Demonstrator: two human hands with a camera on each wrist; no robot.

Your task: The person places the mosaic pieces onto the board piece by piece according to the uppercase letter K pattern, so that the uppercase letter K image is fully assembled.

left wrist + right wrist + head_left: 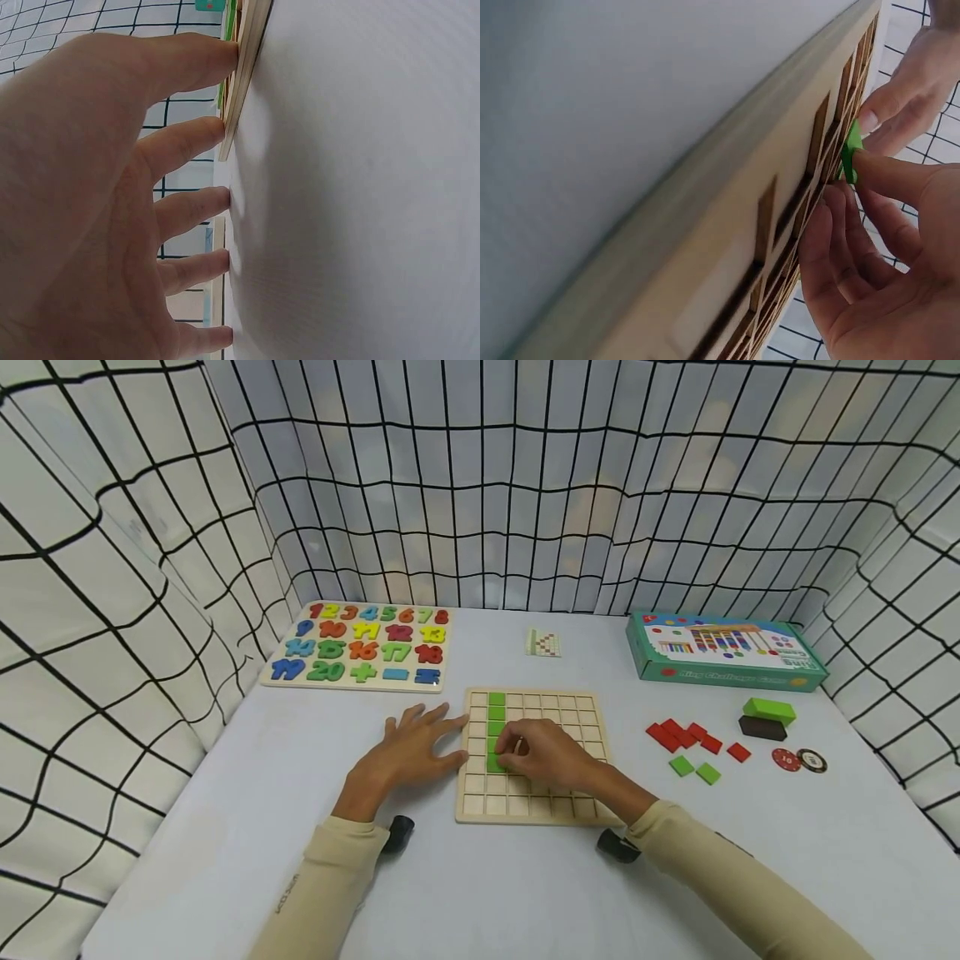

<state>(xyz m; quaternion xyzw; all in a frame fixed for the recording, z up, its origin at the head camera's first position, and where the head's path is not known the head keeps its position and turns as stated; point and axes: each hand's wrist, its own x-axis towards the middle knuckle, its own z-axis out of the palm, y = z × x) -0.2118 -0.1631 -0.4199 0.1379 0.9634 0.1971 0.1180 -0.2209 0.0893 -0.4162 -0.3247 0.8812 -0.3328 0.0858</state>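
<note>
A wooden grid board (pixel 474 808) lies flat on the white table, with green square tiles (pixel 497 713) in one column near its left side. Over the lower end of that column, my right hand (pixel 551 753) pinches a green tile (pixel 850 150) between thumb and finger. In the right wrist view the tile stands tilted at the grid, its other fingers resting along the board. My left hand (pixel 408 753) is spread with fingers apart; thumb and index finger touch the board's left edge (pixel 238 94), and the other fingertips rest on the table.
A number puzzle board (pixel 352 681) lies back left, a small pattern card (pixel 543 643) behind the grid. At right are a green game box (pixel 727 674), red tiles (pixel 663 737), two loose green tiles (pixel 681 766), a green block (pixel 770 710) on a dark block (pixel 762 728), and two chips (pixel 786 760). Black netting surrounds the table.
</note>
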